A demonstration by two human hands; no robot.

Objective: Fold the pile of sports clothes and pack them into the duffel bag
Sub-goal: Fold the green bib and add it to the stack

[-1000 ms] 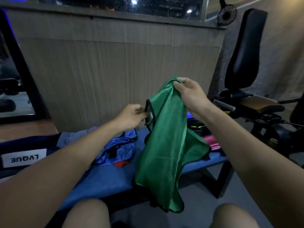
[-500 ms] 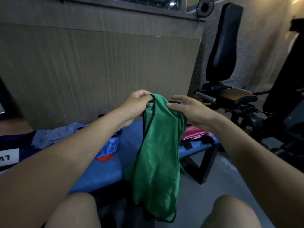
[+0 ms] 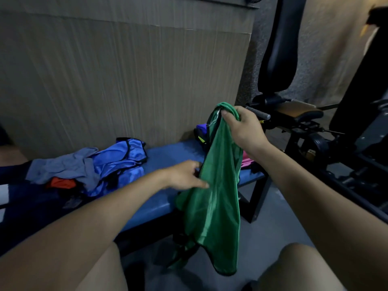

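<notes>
Green jersey (image 3: 216, 198) hangs bunched from the right hand (image 3: 244, 128), whose fingers curl round its top, in front of the blue bench (image 3: 172, 152). The left hand (image 3: 184, 175) touches its side, fingers straight. More clothes (image 3: 109, 162) lie piled on the bench against a wood-panelled wall (image 3: 126, 80); gym equipment (image 3: 294, 114) stands right.

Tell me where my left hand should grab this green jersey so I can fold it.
Probably the left side edge of the green jersey, about midway down, coming in from the left. The right hand bunches the top, so the cloth hangs long and narrow; the left hand already touches that edge.
</notes>
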